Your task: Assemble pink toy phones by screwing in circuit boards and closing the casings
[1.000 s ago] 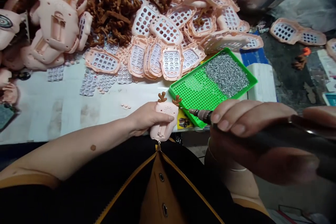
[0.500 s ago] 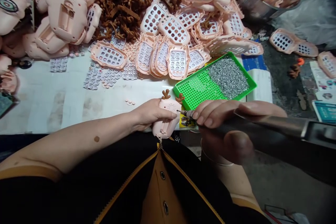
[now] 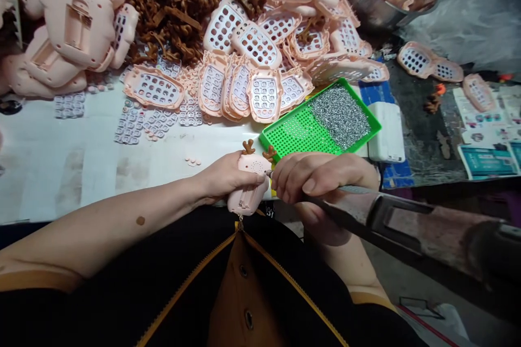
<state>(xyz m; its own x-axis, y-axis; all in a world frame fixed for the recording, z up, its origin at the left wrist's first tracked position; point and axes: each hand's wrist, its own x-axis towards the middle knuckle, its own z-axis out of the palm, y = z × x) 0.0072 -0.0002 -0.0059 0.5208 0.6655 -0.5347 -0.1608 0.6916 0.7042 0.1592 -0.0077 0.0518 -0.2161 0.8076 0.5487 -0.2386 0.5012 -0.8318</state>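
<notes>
In my left hand (image 3: 223,178) is a pink toy phone (image 3: 249,195) with brown antlers, its back face up and its battery bay showing. My left thumb lies across that back, and the fingers go out of sight underneath. My right hand (image 3: 321,179) grips a long dark electric screwdriver (image 3: 391,217), wrapped round its front end. The tip meets the toy's right edge, just beyond my left thumb. Whether a screw sits under the tip is too small to tell. Right behind my right hand lies a green tray (image 3: 280,138) of small silver screws (image 3: 344,116).
Pink front shells (image 3: 264,95) with keypads pile up at the back, beside a heap of brown antler pieces (image 3: 175,16). Pink backs (image 3: 79,16) are stacked at left. Loose keypads (image 3: 130,126) lie before them. A metal pot (image 3: 374,0) stands back right, a white box (image 3: 386,133) nearer.
The view has shifted, so the bench appears further left. My right hand and the screwdriver have come closer to the toy, and the tip now sits against its edge. My left hand keeps its hold.
</notes>
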